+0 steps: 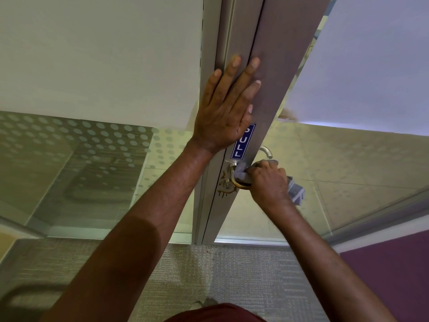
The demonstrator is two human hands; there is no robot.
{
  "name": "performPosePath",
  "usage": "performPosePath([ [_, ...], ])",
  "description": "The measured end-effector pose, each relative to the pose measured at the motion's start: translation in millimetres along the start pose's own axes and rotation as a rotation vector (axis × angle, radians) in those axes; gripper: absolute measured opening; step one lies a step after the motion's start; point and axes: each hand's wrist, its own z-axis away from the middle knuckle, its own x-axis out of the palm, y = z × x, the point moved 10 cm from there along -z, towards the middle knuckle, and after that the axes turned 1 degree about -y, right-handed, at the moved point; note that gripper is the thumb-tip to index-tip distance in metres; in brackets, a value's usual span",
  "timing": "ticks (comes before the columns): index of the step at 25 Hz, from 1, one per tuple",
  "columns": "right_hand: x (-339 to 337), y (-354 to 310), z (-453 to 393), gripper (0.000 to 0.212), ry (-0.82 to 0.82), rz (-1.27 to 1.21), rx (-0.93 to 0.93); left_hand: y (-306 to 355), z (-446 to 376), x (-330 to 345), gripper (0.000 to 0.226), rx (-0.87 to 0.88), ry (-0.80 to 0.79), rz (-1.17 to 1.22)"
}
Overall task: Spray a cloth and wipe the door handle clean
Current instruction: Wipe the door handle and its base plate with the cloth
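Note:
A grey metal door stile point(274, 73) runs down the middle of the view, with a blue PULL sticker point(241, 145) on it. Below the sticker a curved metal door handle point(234, 180) sticks out, and a second handle end point(267, 151) shows on the door's far side. My left hand point(227, 108) lies flat and open on the stile above the sticker. My right hand point(269, 182) is closed around a grey cloth point(296, 191), pressing it on the handle. No spray bottle is in view.
Frosted glass panels with a dot pattern point(92, 140) flank the door on both sides. Grey carpet point(232, 275) covers the floor below, with a purple patch point(394, 275) at the right. The door's bottom edge point(202, 240) sits just ahead of my feet.

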Motion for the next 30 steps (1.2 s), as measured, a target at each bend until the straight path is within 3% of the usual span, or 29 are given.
performPosePath([
  [5, -40.0, 16.7, 26.0, 0.056, 0.371, -0.181, 0.110, -0.8, 0.9, 1.2, 0.041, 0.003, 0.012, -0.001],
  [10, -7.2, -40.3, 11.1, 0.053, 0.179, -0.062, -0.067, -0.1, 0.6, 0.7, 0.040, 0.004, 0.006, 0.006],
  [16, 1.3, -77.0, 7.5, 0.042, 0.172, 0.196, -0.224, 0.3, 0.5, -0.5, 0.040, -0.010, 0.004, 0.004],
  [19, 4.0, -74.8, 2.4, 0.042, 0.162, 0.158, -0.303, 0.5, 0.6, -2.8, 0.041, -0.012, 0.003, 0.000],
  [24, -0.6, -21.7, 6.6, 0.059, 0.143, -0.121, -0.126, 0.2, -0.3, -4.3, 0.044, 0.001, 0.010, 0.000],
  [27, 0.6, 9.9, 9.7, 0.053, 0.081, -0.189, -0.027, 0.1, -0.4, -2.2, 0.044, -0.003, 0.002, -0.013],
  [30, -17.5, 39.8, 25.0, 0.059, 0.191, -0.324, 0.088, 0.0, 0.8, -0.3, 0.043, -0.009, 0.008, -0.035],
])
